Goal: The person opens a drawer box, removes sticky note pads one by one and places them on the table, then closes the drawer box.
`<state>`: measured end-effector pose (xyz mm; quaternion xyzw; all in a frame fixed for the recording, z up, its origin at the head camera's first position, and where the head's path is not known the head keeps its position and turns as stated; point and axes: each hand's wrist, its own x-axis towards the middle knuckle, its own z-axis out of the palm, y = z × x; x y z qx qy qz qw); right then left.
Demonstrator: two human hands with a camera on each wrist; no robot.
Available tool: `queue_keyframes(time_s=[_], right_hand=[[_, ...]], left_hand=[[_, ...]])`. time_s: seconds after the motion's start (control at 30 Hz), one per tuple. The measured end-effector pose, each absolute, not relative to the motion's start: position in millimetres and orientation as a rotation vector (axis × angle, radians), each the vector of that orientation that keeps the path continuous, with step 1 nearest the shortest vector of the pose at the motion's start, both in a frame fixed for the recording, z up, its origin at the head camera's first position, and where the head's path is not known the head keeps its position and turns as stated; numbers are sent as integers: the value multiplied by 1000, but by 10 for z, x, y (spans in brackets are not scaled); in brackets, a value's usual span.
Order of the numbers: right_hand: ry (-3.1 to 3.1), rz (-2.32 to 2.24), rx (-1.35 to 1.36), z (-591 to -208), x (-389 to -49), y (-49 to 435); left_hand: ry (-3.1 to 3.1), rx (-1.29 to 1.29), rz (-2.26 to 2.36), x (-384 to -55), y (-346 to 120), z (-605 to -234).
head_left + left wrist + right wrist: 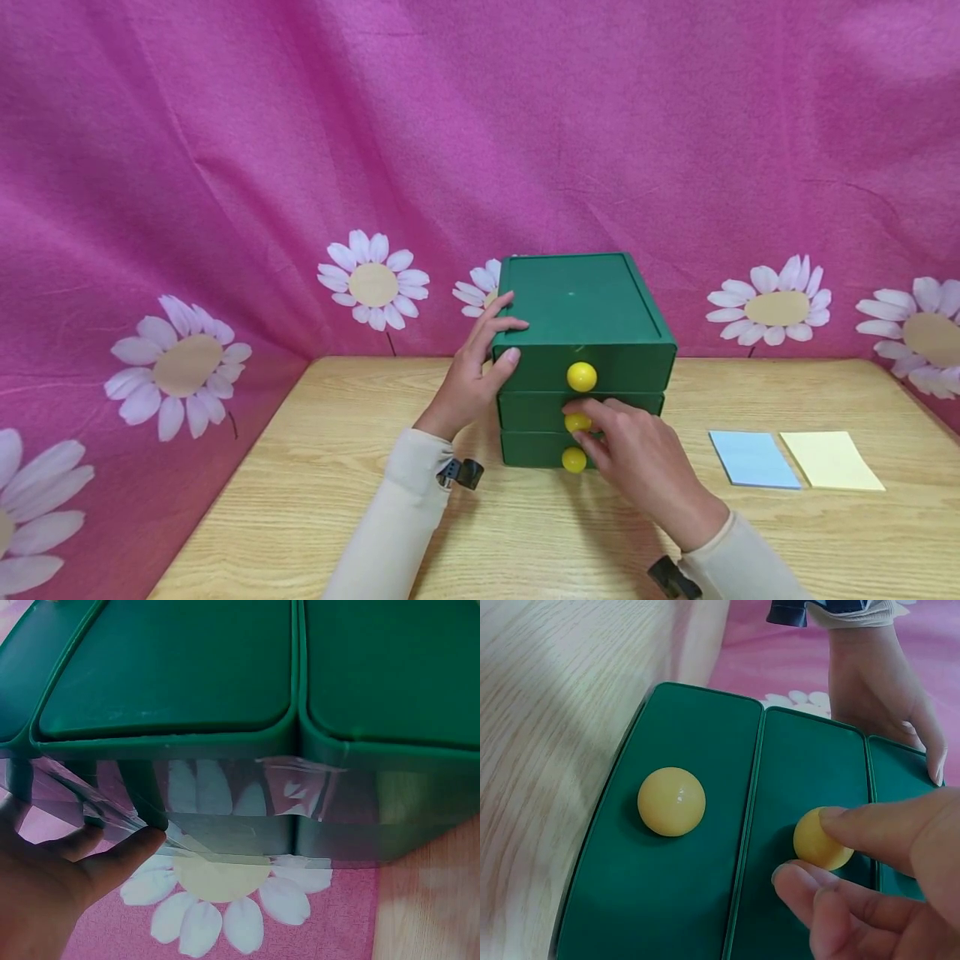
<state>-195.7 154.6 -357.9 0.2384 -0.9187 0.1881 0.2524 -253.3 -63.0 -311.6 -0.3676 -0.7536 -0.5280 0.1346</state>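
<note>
A green three-drawer box (577, 300) stands on the table, each drawer front bearing a round yellow knob. My left hand (465, 383) rests on the box's upper left edge, fingers spread over the top and thumb near the front corner. With thumb and fingers, my right hand (648, 458) pinches the middle knob (823, 841). Above it the top knob (581, 377) is untouched, and the bottom knob (573, 459) sits just under my right hand. All three drawer fronts look flush with the box.
To the right of the box, a blue sticky-note pad (753, 459) and a pale yellow pad (832, 460) lie side by side on the wooden table (337, 467). A pink cloth (570, 125) with white daisies hangs behind and at the sides.
</note>
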Motion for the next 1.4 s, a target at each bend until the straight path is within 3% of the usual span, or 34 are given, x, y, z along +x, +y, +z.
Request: queue_keyframes(time_s=[1.4], right_hand=[[-2507, 613, 597, -3587, -1955, 1559]], left_hand=[[-2166, -1078, -1545, -2542, -630, -3120]])
